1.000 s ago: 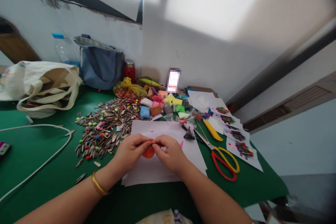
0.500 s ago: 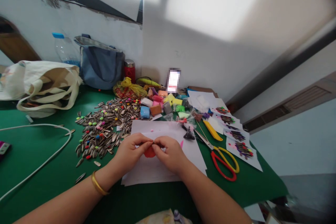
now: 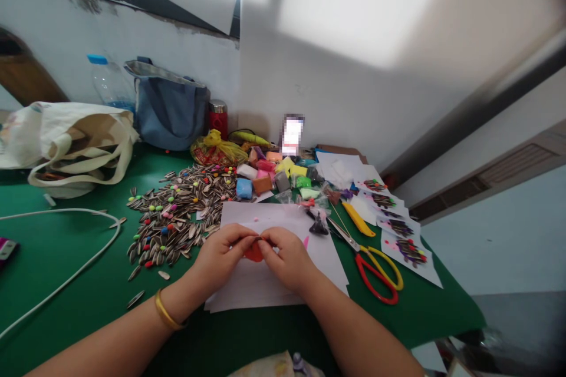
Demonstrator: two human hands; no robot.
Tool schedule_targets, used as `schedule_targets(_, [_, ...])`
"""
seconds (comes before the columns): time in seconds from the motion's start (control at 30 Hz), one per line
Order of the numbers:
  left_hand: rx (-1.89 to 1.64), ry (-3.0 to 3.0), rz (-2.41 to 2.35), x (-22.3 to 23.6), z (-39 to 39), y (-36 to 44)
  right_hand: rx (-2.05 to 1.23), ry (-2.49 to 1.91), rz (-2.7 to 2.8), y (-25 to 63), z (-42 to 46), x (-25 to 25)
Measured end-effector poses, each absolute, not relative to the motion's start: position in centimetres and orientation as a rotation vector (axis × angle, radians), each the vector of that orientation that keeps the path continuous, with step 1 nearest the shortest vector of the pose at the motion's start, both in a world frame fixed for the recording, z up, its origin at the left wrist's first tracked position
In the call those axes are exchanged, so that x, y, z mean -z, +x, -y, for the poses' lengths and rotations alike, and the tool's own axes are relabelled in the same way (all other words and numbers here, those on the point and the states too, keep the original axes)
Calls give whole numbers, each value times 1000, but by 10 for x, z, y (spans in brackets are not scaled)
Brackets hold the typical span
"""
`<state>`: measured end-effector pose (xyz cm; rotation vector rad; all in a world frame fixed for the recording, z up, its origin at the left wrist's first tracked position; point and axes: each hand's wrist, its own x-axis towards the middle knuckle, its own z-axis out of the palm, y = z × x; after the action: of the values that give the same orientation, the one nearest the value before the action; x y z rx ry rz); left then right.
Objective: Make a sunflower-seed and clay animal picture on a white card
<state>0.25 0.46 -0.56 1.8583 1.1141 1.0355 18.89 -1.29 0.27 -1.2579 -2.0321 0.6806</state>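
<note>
The left hand [image 3: 227, 254] and right hand [image 3: 285, 259] hide part of the orange piece [image 3: 253, 253], and what they pinch at its top is too small to tell. The phone [image 3: 292, 134] is blurred out. The left edge cuts off the white bag [image 3: 88, 112], cable [image 3: 66, 210] and purple thing [image 3: 6, 250]; the bottom edge, both forearms [image 3: 110, 328].

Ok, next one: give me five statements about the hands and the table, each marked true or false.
1. The left hand and right hand both touch the orange piece. True.
2. A bangle circles the right wrist. False: the gold bangle is on the left.
3. The scissors have one red and one yellow handle. True.
4. The striped seeds lie right of the scissors. False: they lie left.
5. The tabletop is green. True.
</note>
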Motion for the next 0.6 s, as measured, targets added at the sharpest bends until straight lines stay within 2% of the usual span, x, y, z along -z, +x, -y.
schedule_targets(0.43, [-1135, 1821, -1153, 9, -5, 2, -804, -1238, 1918, 191, 11, -3])
schedule_targets(0.6, [-1106, 1896, -1076, 7, -4, 1, -760, -1257, 1980, 188, 12, -2])
